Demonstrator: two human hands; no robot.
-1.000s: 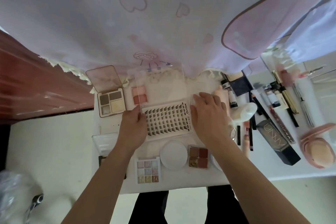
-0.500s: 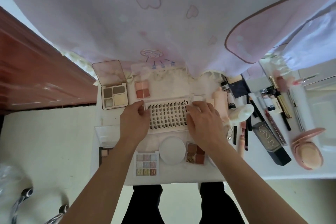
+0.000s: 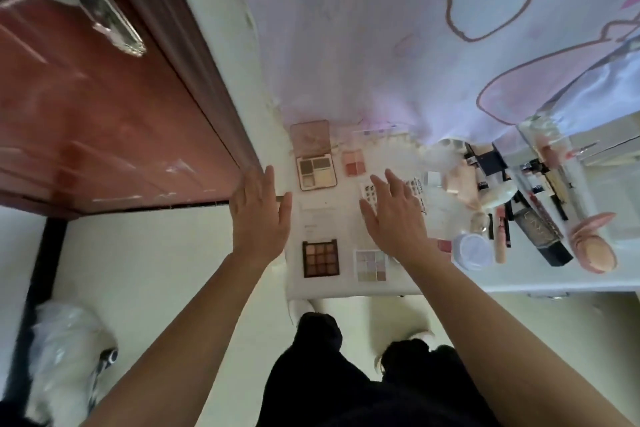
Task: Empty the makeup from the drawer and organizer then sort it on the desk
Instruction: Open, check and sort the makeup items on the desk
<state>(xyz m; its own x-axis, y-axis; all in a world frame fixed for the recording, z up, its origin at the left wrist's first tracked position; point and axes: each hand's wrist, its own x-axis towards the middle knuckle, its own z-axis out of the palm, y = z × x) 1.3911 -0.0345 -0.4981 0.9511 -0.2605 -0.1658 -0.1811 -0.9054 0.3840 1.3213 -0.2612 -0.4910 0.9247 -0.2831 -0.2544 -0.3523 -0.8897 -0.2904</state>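
Left hand (image 3: pixel 258 218): fingers straight, released, holding nothing, at the left edge of the desk (image 3: pixel 519 279). Right hand (image 3: pixel 394 218): fingers spread, released, over the lash tray (image 3: pixel 367 191); cannot tell whether they touch. Brown palette (image 3: pixel 320 258) and pastel palette (image 3: pixel 371 265) lie near the front edge.

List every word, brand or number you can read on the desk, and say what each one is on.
Nothing can be read for certain in this view.
Black box: pale lettering on top, too blurred to read.
Lash tray: dark print along its right edge, too blurred.
White sheet: faint lines of print, too small.
Tubes: dark labels, too small.
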